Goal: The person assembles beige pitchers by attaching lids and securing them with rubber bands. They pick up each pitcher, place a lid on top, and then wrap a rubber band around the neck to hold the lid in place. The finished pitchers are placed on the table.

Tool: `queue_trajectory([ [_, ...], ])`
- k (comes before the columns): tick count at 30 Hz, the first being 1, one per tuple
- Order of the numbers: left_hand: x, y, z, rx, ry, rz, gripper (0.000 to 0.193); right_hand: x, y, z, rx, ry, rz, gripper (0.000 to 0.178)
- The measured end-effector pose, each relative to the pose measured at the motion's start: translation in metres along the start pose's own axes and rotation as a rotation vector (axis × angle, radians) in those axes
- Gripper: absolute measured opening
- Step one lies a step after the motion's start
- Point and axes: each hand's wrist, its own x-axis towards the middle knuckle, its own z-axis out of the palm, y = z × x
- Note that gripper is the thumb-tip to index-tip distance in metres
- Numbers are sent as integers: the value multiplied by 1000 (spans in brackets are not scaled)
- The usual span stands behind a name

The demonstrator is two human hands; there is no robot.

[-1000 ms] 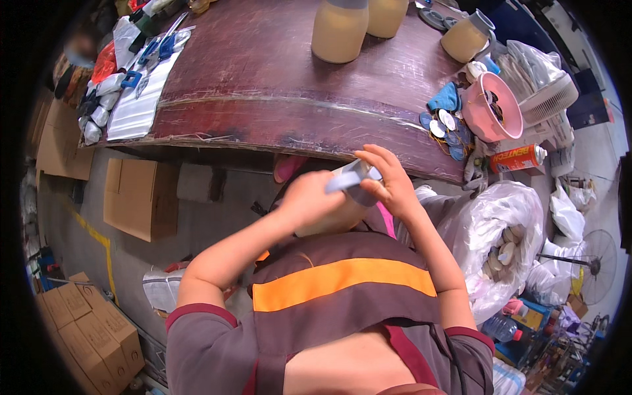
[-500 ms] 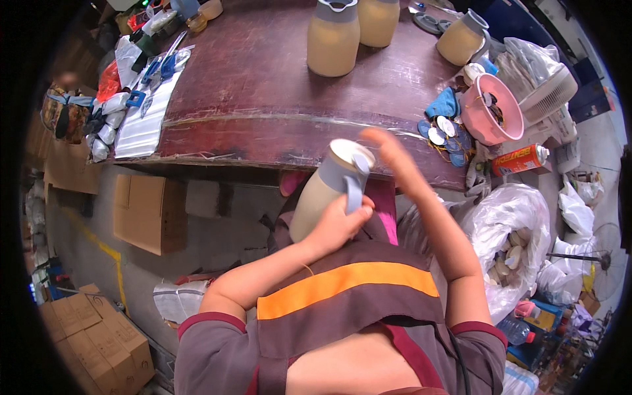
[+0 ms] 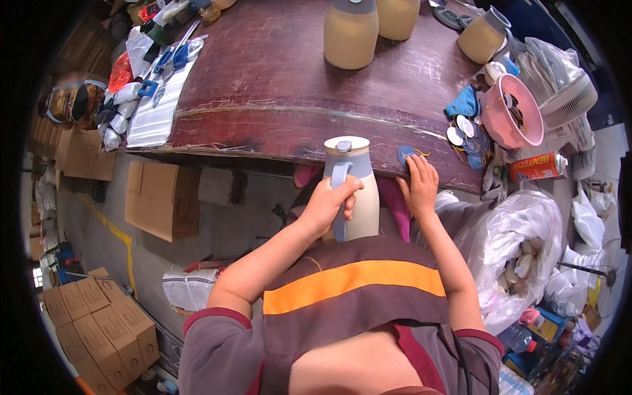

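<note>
My left hand (image 3: 333, 205) is closed around the grey-blue handle of a cream thermos jug (image 3: 364, 220) at my lap, below the table's front edge. The jug stands nearly upright, its pale lid (image 3: 350, 143) in place and its handle turned toward me. At the table edge my right hand (image 3: 420, 185) has its fingers stretched out, the tips touching or just over a round blue tag (image 3: 405, 154) with a yellow string. More blue and white tags (image 3: 465, 126) lie in a pile to the right of that hand.
Farther back on the dark red table (image 3: 263, 85) stand two beige jugs (image 3: 351, 39) and a third lidless one (image 3: 484, 37). A pink basin (image 3: 526, 135) and an orange spray can (image 3: 538, 166) sit at right. A plastic-lined bag (image 3: 520, 230) holds lids; a carton (image 3: 161, 197) is at left.
The tilted jug has come upright, its handle now facing me. My right hand has moved down and right from above the table to the blue tag at its edge.
</note>
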Motion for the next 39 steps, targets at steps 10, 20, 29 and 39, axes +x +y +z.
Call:
queue_trajectory([
  [10,-1,-39,-20,-22,252,324,34,20,-47,-43,1095,-134,643,16],
  [20,1,-47,-23,193,200,378,16,33,-107,-60,906,-531,319,24],
  [29,-3,-51,-16,-158,312,317,16,16,-85,-69,1547,-646,568,20],
  [39,-34,-14,-15,681,471,1087,14,21,-91,-77,2371,-528,799,22],
])
